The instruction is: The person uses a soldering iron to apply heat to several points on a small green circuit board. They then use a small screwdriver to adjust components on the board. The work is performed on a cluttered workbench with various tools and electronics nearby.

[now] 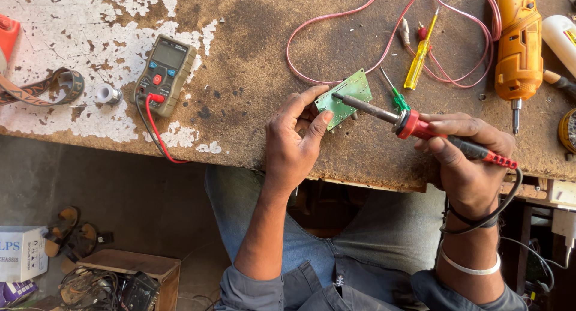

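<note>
Worn brown bench (252, 59), white paint flaking at one end. Left hand (294, 140) pinching green circuit board (345, 98); right hand (465, 161) gripping red soldering iron (420, 126). Grey floor (120, 179) below.

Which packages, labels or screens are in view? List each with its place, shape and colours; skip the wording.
Multimeter: on the worn bench, upper left; olive-grey rectangular case with a dark rectangular screen at the top, blue and red buttons, red and black leads plugged in below.
Cardboard box: on the floor, lower left edge; white, boxy, blue print on its side.
Bottle: far right bench edge; white, rounded, partly cut off, a small label hardly visible.
</note>
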